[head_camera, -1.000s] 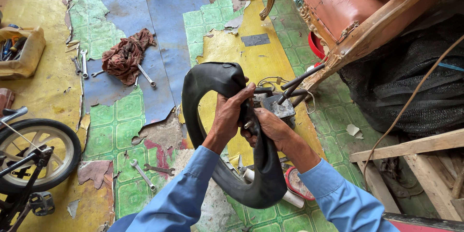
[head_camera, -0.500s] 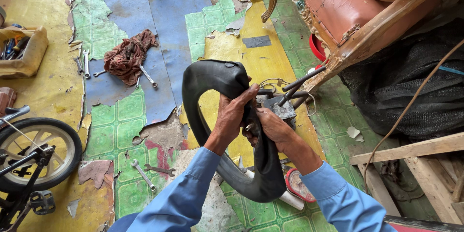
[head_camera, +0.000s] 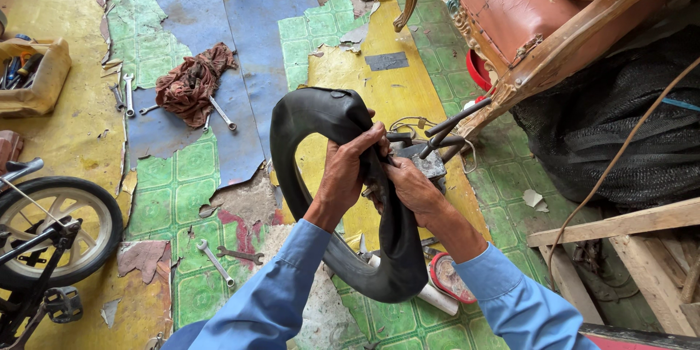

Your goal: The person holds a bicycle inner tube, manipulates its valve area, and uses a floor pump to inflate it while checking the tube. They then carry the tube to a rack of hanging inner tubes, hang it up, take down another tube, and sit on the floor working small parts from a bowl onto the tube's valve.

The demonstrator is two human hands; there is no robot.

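Mid-frame, both hands clamp together on the black inner tube (head_camera: 321,120): left hand (head_camera: 343,175), right hand (head_camera: 412,186). Checking looks underway; spanners (head_camera: 215,261) lie unused lower left.

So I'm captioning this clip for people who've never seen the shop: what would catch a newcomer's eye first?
First, the black inner tube looped at centre frame, gripped by the left hand and the right hand. Next, the small bicycle wheel at the lower left edge. Then the reddish rag among wrenches on the peeling, patchy floor, upper left.
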